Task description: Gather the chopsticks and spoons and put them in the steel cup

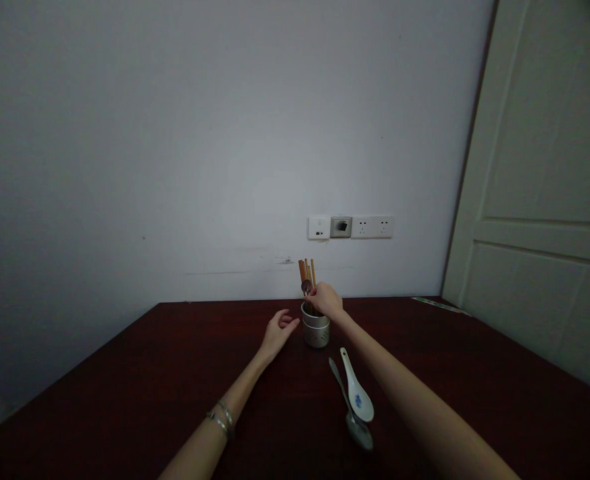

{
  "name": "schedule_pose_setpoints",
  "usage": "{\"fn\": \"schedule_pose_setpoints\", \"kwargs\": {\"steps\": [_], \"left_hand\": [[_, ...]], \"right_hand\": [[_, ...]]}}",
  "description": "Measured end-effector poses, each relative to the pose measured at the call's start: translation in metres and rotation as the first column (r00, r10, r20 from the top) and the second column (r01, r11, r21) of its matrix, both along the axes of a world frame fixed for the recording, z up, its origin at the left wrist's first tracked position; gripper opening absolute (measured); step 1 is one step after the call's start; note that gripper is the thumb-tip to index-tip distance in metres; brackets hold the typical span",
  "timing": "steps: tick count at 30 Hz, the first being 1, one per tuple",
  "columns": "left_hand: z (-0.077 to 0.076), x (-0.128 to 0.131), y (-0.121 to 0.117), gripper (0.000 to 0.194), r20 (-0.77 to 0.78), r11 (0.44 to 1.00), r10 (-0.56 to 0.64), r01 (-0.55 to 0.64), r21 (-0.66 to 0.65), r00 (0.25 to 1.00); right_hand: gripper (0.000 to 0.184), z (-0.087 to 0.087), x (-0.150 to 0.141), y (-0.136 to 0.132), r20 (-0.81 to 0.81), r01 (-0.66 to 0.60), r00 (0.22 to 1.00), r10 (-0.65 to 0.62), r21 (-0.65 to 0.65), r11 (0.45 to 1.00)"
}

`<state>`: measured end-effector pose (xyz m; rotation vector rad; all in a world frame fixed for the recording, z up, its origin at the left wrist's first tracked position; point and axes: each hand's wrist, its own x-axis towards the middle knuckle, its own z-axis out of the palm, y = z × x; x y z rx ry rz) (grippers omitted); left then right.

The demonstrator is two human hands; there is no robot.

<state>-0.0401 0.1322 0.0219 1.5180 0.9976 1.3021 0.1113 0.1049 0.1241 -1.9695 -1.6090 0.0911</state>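
A silver-grey utensil holder (317, 333) with a pierced pattern stands upright near the wall, several wooden chopsticks (313, 270) rising out of it. Over its rim, my right hand (327, 299) is closed in a pinch on a small metal spoon (306, 287), bowl upward; the handle is mostly hidden by the fingers and rim. My left hand (277, 332) is just left of the holder, fingers loosely curved and apart, holding nothing. Nearer me, a white ceramic spoon (357, 393) with a blue motif lies against a larger metal spoon (359, 432) on the table.
The dark red table (175, 373) reaches back to a pale wall. Wall sockets (372, 227) and a switch plate (341, 227) sit above the holder. A light panelled door (539, 200) is at the right, and a thin flat strip (439, 305) lies along the table's back right edge.
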Motion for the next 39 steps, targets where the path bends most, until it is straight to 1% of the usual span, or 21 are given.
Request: {"fn": "schedule_pose_setpoints", "kwargs": {"steps": [2,4,6,8,10,12,16,19,24,27,35,39], "left_hand": [[0.002,0.014,-0.004,0.07,-0.015,0.998,-0.022,0.023,0.052,1.0],[0.003,0.029,-0.008,0.087,-0.027,0.996,-0.056,0.057,0.064,0.998],[0.002,0.042,-0.01,0.098,-0.021,0.993,-0.094,0.095,0.067,0.995],[0.0,0.051,-0.01,0.1,-0.005,0.991,-0.111,0.111,0.077,0.994],[-0.001,0.056,-0.008,0.096,0.002,0.988,-0.121,0.12,0.094,0.993],[-0.002,0.058,-0.006,0.086,0.007,0.985,-0.132,0.13,0.116,0.991],[-0.002,0.056,-0.004,0.067,0.029,0.98,-0.148,0.143,0.137,0.989],[-0.004,0.052,-0.002,0.06,0.046,0.974,-0.187,0.179,0.137,0.981],[-0.009,0.047,0.005,0.057,0.036,0.962,-0.246,0.24,0.13,0.969],[-0.01,0.045,0.006,0.059,0.02,0.959,-0.257,0.252,0.13,0.966],[-0.002,0.043,-0.003,0.054,0.054,0.946,-0.318,0.313,0.084,0.946],[-0.002,0.042,-0.003,0.051,0.064,0.937,-0.335,0.326,0.125,0.94]], "right_hand": [[0.021,0.0,0.001,0.001,0.004,-0.004,1.0,0.004,0.001,1.0],[0.022,0.0,0.001,0.001,0.006,-0.016,1.0,0.016,-0.007,1.0],[0.022,0.0,0.001,0.001,0.006,-0.02,1.0,0.02,-0.012,1.0],[0.022,0.0,0.0,0.0,0.004,-0.013,1.0,0.014,-0.014,1.0],[0.023,0.0,0.0,0.0,0.003,-0.007,1.0,0.007,-0.017,1.0],[0.025,0.0,0.001,0.001,0.004,-0.01,1.0,0.01,-0.011,1.0],[0.022,0.0,0.0,0.003,0.007,-0.036,0.999,0.036,-0.001,0.999],[0.02,0.0,-0.001,0.003,0.008,-0.057,0.998,0.057,-0.003,0.998],[0.019,0.0,-0.002,0.003,0.031,-0.054,0.998,0.054,0.004,0.999],[0.021,0.0,-0.003,0.004,0.054,-0.034,0.998,0.034,0.015,0.999],[0.023,-0.004,-0.005,0.004,0.137,-0.024,0.99,0.022,0.011,1.0],[0.025,-0.005,-0.007,0.003,0.136,-0.018,0.991,0.018,0.0,1.0]]}}
